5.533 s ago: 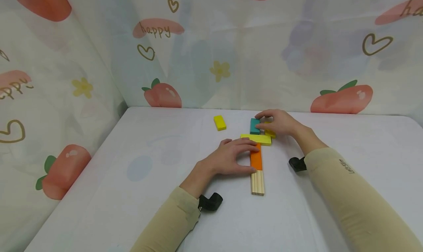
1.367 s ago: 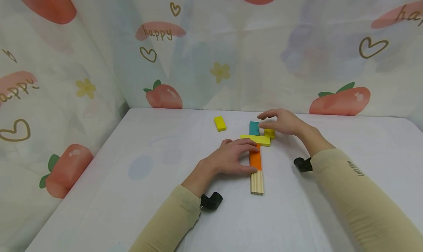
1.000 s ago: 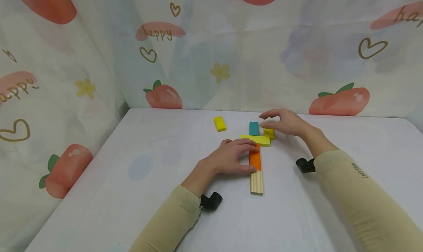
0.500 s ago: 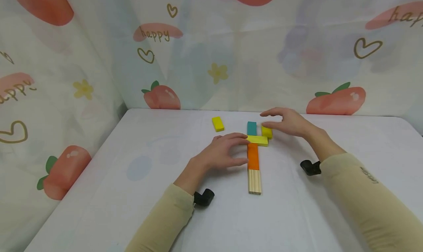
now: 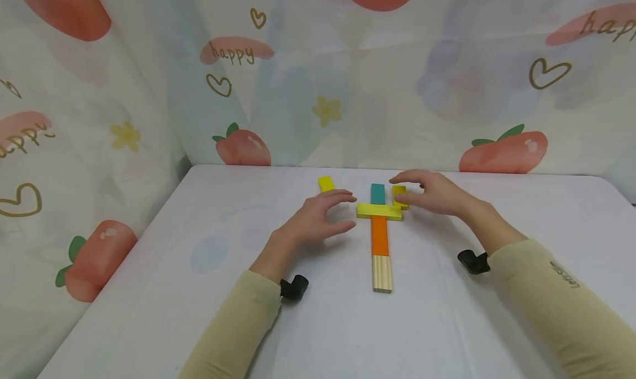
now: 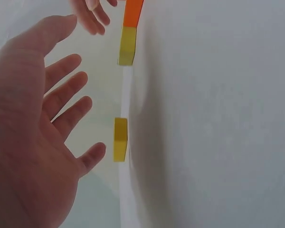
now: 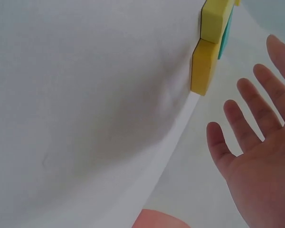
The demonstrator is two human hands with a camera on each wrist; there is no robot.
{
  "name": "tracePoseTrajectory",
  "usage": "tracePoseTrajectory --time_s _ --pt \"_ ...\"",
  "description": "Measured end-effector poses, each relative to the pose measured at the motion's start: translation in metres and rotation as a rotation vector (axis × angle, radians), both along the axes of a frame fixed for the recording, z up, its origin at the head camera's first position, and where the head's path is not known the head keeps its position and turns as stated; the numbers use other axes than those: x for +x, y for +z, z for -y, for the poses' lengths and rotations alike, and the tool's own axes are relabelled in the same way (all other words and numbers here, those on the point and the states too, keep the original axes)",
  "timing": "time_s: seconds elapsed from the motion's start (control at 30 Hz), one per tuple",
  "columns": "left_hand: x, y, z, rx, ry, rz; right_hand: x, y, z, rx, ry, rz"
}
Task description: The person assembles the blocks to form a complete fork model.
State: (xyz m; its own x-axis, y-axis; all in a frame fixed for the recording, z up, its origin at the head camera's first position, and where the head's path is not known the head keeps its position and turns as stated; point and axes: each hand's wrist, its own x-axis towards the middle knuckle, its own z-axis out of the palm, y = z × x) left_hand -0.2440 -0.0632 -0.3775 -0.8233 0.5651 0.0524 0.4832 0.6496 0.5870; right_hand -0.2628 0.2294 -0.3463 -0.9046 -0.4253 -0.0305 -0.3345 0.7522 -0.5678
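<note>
On the white table, wooden blocks lie in a line: a plain wood-coloured piece [image 5: 382, 274] nearest, then an orange block [image 5: 380, 235], a lime-yellow block [image 5: 379, 212] set crosswise, and a teal block [image 5: 377, 194] beyond it. Right of the teal one sits a yellow block [image 5: 399, 191], partly covered by the thumb of my right hand [image 5: 437, 194]. The right wrist view shows that hand's fingers spread and apart from the yellow block [image 7: 204, 66]. My left hand [image 5: 313, 219] hovers left of the crosswise block, fingers spread, holding nothing.
Another yellow block [image 5: 325, 183] lies at the back left, partly behind my left hand's fingers. Patterned cloth [image 5: 298, 81] hangs behind the table's back edge and along the left side. Each wrist carries a small black camera [image 5: 295, 288].
My left hand has let go of the orange block and moved left. My right hand, earlier touching the teal block, has drawn away to the right.
</note>
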Motion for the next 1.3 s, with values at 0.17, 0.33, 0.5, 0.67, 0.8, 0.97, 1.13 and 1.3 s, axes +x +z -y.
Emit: tracePoseTrajectory --time_s 0.17,0.33,0.5,0.67,0.8,0.97,1.13,1.3 --pt "-0.004 0.0 0.005 0.015 0.044 -0.006 0.003 -0.002 0.004 0.007 0.027 -0.006" --pt "-0.01 0.001 0.009 0.006 0.08 -0.027 0.008 -0.004 0.006 0.012 0.046 -0.012" --pt "-0.019 0.002 0.013 0.025 0.124 -0.048 0.014 -0.004 0.009 0.026 0.068 -0.022" --pt "-0.031 0.002 0.018 0.038 0.133 -0.098 0.015 -0.006 0.014 0.037 0.083 -0.035" --pt "-0.04 0.003 0.021 0.024 0.142 -0.113 0.016 -0.009 0.017 0.034 0.095 -0.037" --pt "-0.05 0.003 0.022 0.012 0.153 -0.11 0.018 -0.012 0.021 0.041 0.117 -0.037" --pt "-0.057 0.002 0.022 -0.01 0.162 -0.111 0.019 -0.013 0.022 0.053 0.136 -0.055" --pt "-0.062 0.0 0.023 -0.028 0.157 -0.092 0.019 -0.015 0.023 0.053 0.153 -0.061"
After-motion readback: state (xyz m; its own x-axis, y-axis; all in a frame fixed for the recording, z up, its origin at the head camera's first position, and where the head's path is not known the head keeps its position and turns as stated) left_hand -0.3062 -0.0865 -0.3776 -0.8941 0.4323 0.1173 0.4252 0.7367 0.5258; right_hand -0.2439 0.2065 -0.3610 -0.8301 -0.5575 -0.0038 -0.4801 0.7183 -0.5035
